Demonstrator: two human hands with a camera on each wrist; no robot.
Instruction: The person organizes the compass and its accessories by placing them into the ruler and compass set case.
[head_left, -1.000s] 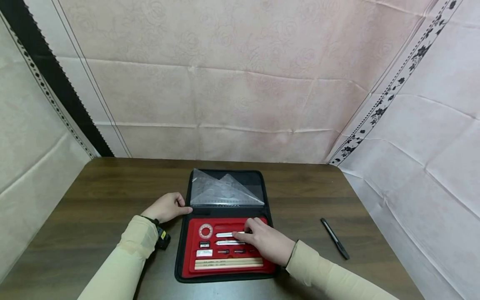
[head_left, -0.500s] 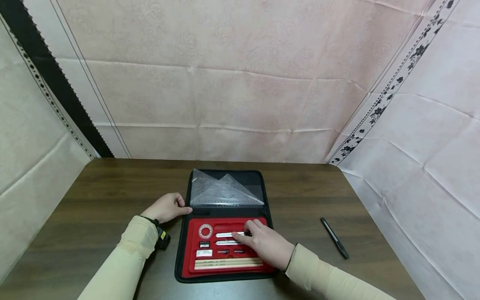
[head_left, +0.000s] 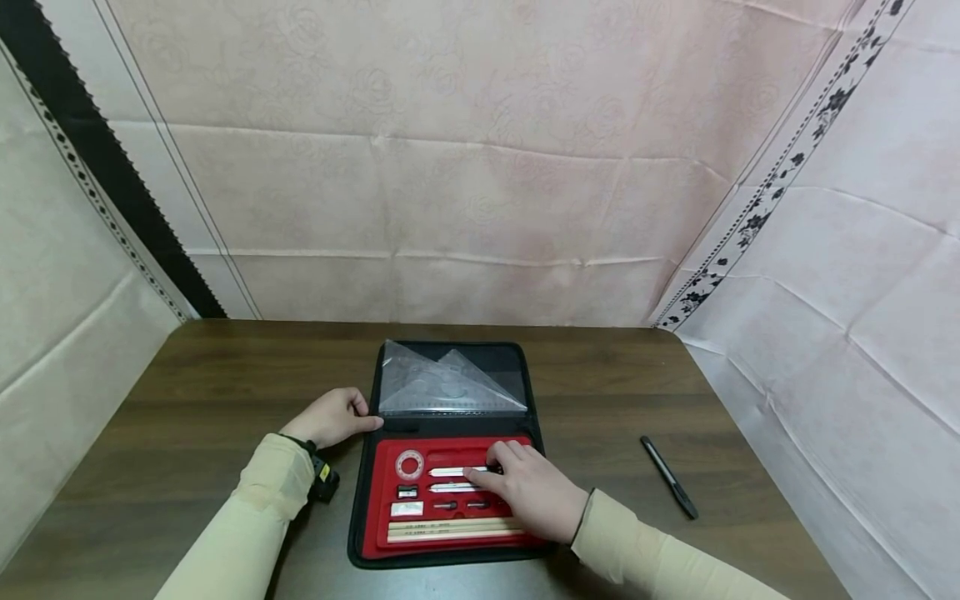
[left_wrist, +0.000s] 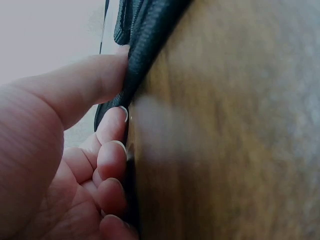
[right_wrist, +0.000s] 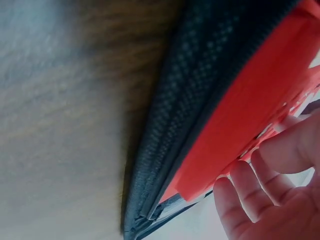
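In the head view an open black zip case [head_left: 450,427] lies on the table, holding a red tray [head_left: 378,500]. My left hand [head_left: 330,417] pinches the case's left edge near the fold; the left wrist view shows thumb and forefinger [left_wrist: 112,122] on the black fabric. Over the tray, my right hand [head_left: 540,493] has its thumb and forefinger at the upper silver compass [head_left: 444,472], its dark end between them. Just below lies a second slim silver instrument [head_left: 450,487]. The right wrist view shows the other fingers [right_wrist: 245,185] loosely bent beside the red tray.
Two clear set squares [head_left: 442,387] sit in the case lid. The tray also holds a round white-and-red piece [head_left: 409,465], a sharpener [head_left: 407,492], a white eraser [head_left: 407,508] and pencils [head_left: 442,531]. A black pen [head_left: 669,477] lies to the right on the wooden table [head_left: 187,417].
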